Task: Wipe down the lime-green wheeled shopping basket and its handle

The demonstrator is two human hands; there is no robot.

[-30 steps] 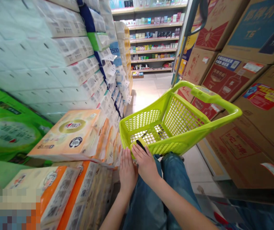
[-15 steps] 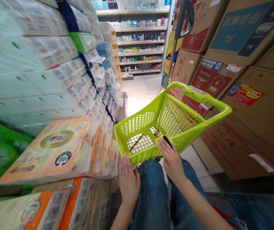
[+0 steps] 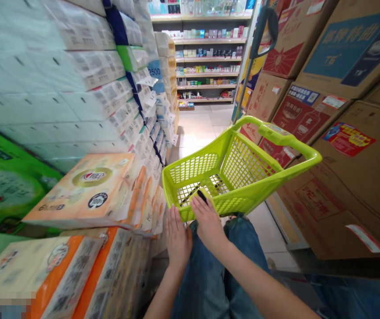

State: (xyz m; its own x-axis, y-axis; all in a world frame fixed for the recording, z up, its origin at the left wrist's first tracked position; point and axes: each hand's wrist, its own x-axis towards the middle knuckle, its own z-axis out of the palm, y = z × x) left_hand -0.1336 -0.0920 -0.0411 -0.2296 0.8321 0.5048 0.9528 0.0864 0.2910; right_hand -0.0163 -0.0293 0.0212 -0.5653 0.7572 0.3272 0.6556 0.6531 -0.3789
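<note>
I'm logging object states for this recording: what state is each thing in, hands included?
Green basket: open-topped
Left hand: fingers extended, at the basket's near corner
Right hand: fingers over the yellow pad
Yellow pad: partly covered by fingers
Grey handle: raised beyond the basket
Orange tissue pack: wrapped, lying flat
Brown cartons: stacked

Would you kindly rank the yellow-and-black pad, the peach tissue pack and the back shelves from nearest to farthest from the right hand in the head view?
1. Yellow-and-black pad: under the right hand, at the green cart.
2. Peach tissue pack: off to the left.
3. Back shelves: beyond the cart, at the aisle's far end.
</note>
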